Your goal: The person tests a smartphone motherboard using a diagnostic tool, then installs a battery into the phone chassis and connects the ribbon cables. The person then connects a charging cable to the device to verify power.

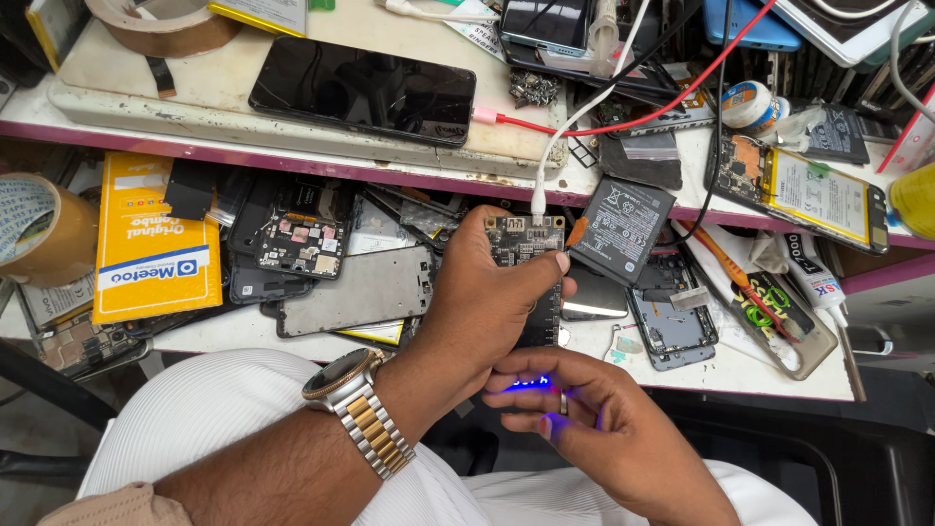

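- Left hand [487, 292] closed around a dark circuit board [526, 239], thumb pressed along its right edge; board held upright-ish over the near edge of the tabletop [243, 331].
- White cable [575, 117] plugged into the board's far end, running off to the far shelf.
- Right hand [594, 419] sits just below the board, fingers curled loosely against its near end; a blue light [531, 382] glows between the fingertips. Can't tell whether it pinches something or only touches.
- Step in hand, my read: powered test of the board, with the right hand working the lit end.
- Next move calls for a steady left grip so the cable plug doesn't get strained, and fine fingertip pressure only.
- Nearby: black battery [623, 229] just right of the board, bare phone frame [355, 292] to the left, black phone [365, 90] on the far shelf.
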